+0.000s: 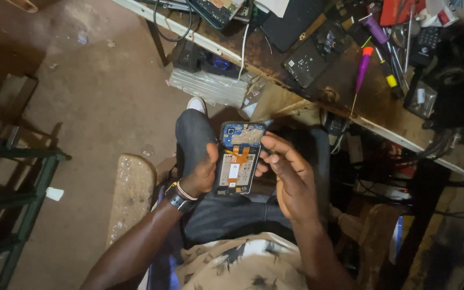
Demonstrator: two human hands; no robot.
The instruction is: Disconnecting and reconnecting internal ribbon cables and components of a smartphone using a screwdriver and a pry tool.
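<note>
I see my left hand clamped on the left edge of an opened phone, thumb pressed over its rim, holding it upright over my lap. The phone's back is off: a blue circuit board at the top, a flat pale battery below with an orange strip crossing it, all set in a thin dark frame with rounded corners. My right hand sits against the phone's right edge, fingers half curled and apart, fingertips touching the frame near the upper corner; I cannot tell whether it pinches anything small. A dark band with a beaded cord wraps my left wrist.

Beyond my knees runs a worn wooden worktop with a pale edge, cluttered. On it lies a purple-handled screwdriver with an orange collar and a thin metal shaft, beside a flat black device opened to show its insides, and more slim tools near the right. Under the worktop a ribbed silver block rests on the dusty concrete floor.
</note>
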